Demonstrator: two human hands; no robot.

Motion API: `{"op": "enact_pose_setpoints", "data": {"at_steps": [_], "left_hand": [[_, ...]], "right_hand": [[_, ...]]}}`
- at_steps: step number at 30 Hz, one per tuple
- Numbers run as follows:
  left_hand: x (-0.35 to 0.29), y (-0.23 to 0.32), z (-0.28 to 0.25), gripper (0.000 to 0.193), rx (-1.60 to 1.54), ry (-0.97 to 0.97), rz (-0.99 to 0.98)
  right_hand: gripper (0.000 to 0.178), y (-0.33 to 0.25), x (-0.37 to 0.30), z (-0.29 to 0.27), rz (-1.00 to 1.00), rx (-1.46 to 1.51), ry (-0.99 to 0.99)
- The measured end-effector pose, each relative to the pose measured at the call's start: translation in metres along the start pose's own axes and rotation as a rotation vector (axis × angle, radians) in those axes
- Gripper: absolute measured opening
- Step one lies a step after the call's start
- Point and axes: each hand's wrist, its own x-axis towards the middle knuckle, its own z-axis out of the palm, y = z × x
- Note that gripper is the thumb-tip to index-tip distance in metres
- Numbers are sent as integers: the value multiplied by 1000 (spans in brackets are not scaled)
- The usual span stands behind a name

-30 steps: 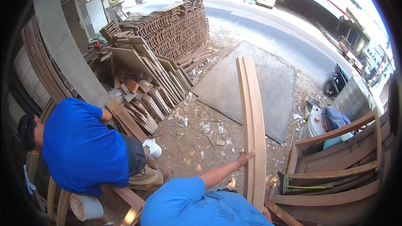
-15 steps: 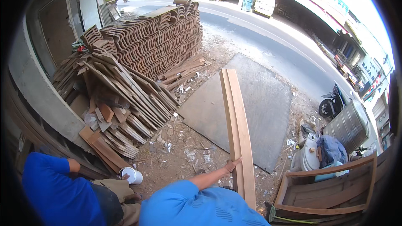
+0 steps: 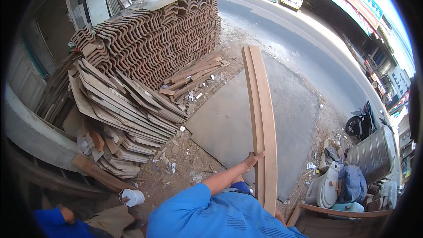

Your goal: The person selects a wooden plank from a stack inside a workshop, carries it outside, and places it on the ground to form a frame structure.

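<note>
Two long curved wooden planks (image 3: 263, 119) stand on edge together, rising from my chest out over the ground. My left hand (image 3: 253, 159) reaches across from my blue sleeve and lies against their left side, fingers stretched along the wood, steadying them. Only a sliver of my right hand (image 3: 279, 216) shows behind the planks' lower end, pressed close to them; its grip is hidden.
A tall stack of roof tiles (image 3: 163, 39) and a heap of boards (image 3: 123, 119) fill the left. A grey sheet (image 3: 229, 123) lies on the dirt. Another person's blue sleeve (image 3: 57, 222) and a white cup (image 3: 132, 197) are lower left. A metal drum (image 3: 372, 154), bags and a wooden frame (image 3: 343, 213) sit right.
The view has swung left and closer to the tile stack. The other person has slid to the lower left edge. My left hand stays on the planks.
</note>
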Motion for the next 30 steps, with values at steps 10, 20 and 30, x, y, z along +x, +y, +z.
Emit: {"op": "enact_pose_setpoints", "data": {"at_steps": [10,20,30], "left_hand": [[258,110,-50,115,-29,22,16],[428,196,-108,88,-233,176,33],[651,353,-189,80,-337,79,96]], "right_hand": [[67,-308,132,-85,-49,-172,-76],[66,-519,216,-138,-76,-237,-73],[62,-690,326,-174,-181,-163,14]]}}
